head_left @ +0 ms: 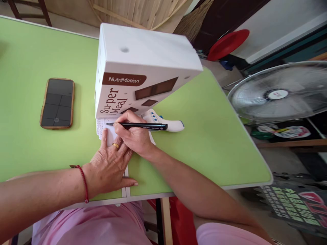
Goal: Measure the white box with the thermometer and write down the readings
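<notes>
Just below the tall white box [150, 51], the right hand [134, 136] grips a black pen [157, 127] between thumb and fingers, its tip at the paper [110, 135]; whether the tip actually touches the sheet is hard to tell. The paper lies on the green table [204, 156] right at the foot of the box, with small handwriting along its left side, and it is partly covered by both hands. The left hand [108, 163] is open and laid flat, fingers spread over the lower part of the paper and its thumb stretched out sideways over the seam in the table near the front edge. It wears a gold ring [115, 145], and a red braided bracelet [83, 183] circles the wrist. The box stands upright, its printed side with the words "NutriMotion" and "Su-per Meal" facing the hands. Just beyond the right hand, a white gadget [175, 126] with blue buttons lies beside the box, partly hidden by the hand and pen. A phone [57, 102] in a brown case lies face up to the left, apart from the paper. Off the table's right side stands a round fan [276, 94].
</notes>
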